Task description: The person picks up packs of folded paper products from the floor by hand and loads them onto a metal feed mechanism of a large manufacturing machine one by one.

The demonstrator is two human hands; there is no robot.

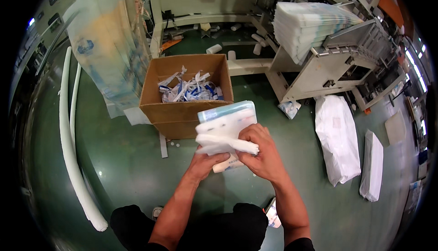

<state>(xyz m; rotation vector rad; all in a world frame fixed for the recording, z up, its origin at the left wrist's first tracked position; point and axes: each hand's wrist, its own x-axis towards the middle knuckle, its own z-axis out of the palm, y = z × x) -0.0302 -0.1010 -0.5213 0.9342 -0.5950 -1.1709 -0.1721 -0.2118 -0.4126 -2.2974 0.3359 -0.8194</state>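
In front of me, a soft pack [226, 113] with a pale blue printed film end is held up, several folded white pads showing along it. My left hand [205, 163] is closed round its lower left side, thumb across the front. My right hand [259, 148] grips the right side, fingers curled over a folded white pad [230, 144] that sticks out across the middle. Whether that pad is loose from the pack I cannot tell. Just beyond stands an open cardboard box [180, 119] holding crumpled white and blue film strips [191, 90].
A tall printed plastic bag [107, 46] stands left, beside long white foam-like tubes [68, 137]. A machine frame [328, 71] at the right carries stacked printed film bags [305, 23]. White wrapped packages [337, 137] lie on the green floor, with white rolls [213, 49] beyond the box.
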